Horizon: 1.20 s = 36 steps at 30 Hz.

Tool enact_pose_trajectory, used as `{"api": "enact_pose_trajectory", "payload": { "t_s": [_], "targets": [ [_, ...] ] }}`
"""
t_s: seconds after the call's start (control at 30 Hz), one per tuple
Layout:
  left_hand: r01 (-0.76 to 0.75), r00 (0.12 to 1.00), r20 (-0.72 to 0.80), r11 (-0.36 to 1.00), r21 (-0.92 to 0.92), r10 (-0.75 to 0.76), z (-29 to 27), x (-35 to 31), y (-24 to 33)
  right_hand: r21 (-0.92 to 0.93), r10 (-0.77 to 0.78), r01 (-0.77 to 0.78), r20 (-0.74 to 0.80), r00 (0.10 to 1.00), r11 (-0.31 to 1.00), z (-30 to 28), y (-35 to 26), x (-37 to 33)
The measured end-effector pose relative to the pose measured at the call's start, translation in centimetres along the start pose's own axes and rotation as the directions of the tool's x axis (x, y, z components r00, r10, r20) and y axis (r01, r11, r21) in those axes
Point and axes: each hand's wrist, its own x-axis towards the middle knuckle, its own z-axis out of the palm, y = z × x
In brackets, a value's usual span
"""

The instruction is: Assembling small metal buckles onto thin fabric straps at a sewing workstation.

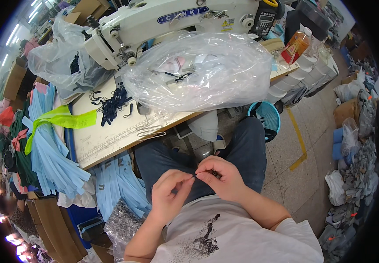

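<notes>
Above my lap, my two hands meet fingertip to fingertip. My left hand (171, 193) is closed in a pinch of thumb and forefinger; whatever lies between them is too small to make out. My right hand (222, 180) pinches at the same spot, and its curled fingers hold a small dark bunch (215, 173), mostly hidden, of a kind I cannot name. On the white sewing table (97, 147) lies a heap of navy cord loops with dark ends (112, 105). A bent metal wire piece (151, 131) rests by the table's front edge.
A white sewing machine (150, 22) spans the back. Before it sits a large clear plastic bag (202, 79) with fabric pieces inside. Light blue fabric strips (49, 144) and a neon yellow strip (62, 118) hang at left. A blue basket (270, 117) stands right of my knee.
</notes>
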Motion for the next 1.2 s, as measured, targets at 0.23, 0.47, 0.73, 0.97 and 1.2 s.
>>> {"api": "enact_pose_trajectory", "payload": {
  "t_s": [0.23, 0.47, 0.73, 0.97, 1.2],
  "targets": [
    [0.053, 0.998, 0.038, 0.999, 0.006, -0.053, 0.2, 0.3, 0.1, -0.086, -0.079, 0.073, -0.073, 0.994, 0.994, 0.6, 0.3, -0.3],
    [0.041, 0.999, -0.019, 0.998, 0.047, -0.04, 0.7, 0.1, 0.5, -0.104, -0.111, 0.104, -0.069, 0.991, 0.989, 0.1, 0.2, -0.1],
    [0.022, 1.0, 0.008, 0.998, 0.053, -0.023, 0.8, 0.1, 0.4, 0.231, 0.042, -0.009, -0.142, 0.989, 0.973, 0.5, 1.3, -0.6],
    [-0.014, 1.0, -0.024, 0.999, 0.049, 0.016, 0.9, 0.0, 0.1, -0.173, -0.214, 0.191, -0.124, 0.969, 0.966, 0.6, 0.9, 0.0],
    [0.109, 0.993, -0.028, 0.991, -0.073, -0.111, 1.2, -0.7, -0.1, -0.152, -0.265, 0.25, -0.092, 0.96, 0.956, 0.6, 0.9, -0.3]
  ]
}}
